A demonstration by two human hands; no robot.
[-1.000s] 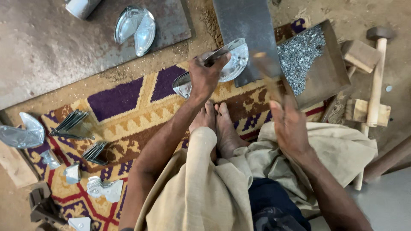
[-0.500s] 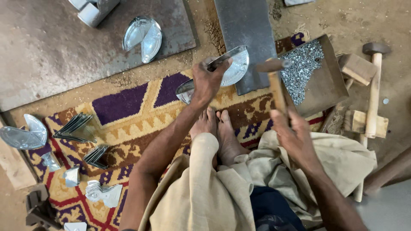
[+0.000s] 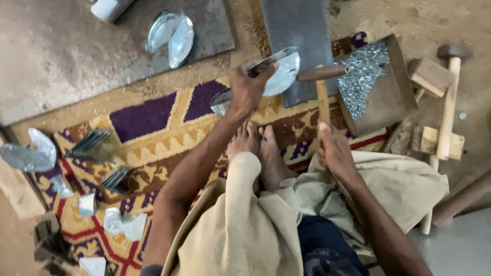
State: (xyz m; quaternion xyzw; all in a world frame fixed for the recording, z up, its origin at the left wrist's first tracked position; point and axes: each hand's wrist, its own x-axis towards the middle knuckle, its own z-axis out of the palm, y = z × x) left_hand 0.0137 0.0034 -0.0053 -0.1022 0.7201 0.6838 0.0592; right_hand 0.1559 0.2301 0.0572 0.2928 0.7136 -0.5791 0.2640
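Wooden hammer (image 3: 323, 76) (right hand (image 3: 335, 151)) over metal piece (image 3: 279, 71)

Part of the metal plate (image 3: 282, 71) is covered by the left hand (image 3: 247, 91); the grip of the fingers on it cannot be made out. The lower end of the hammer (image 3: 323, 76) handle is hidden inside the right hand (image 3: 333, 152). The white cylinder (image 3: 107, 8) is cut off by the top edge, as is the grey slab (image 3: 299, 30). Small scraps in the wooden tray (image 3: 391, 97) are too fine to be identified. The dark blocks (image 3: 48, 240) at bottom left are blurred and partly cropped. Both elbows are lost below the frame.
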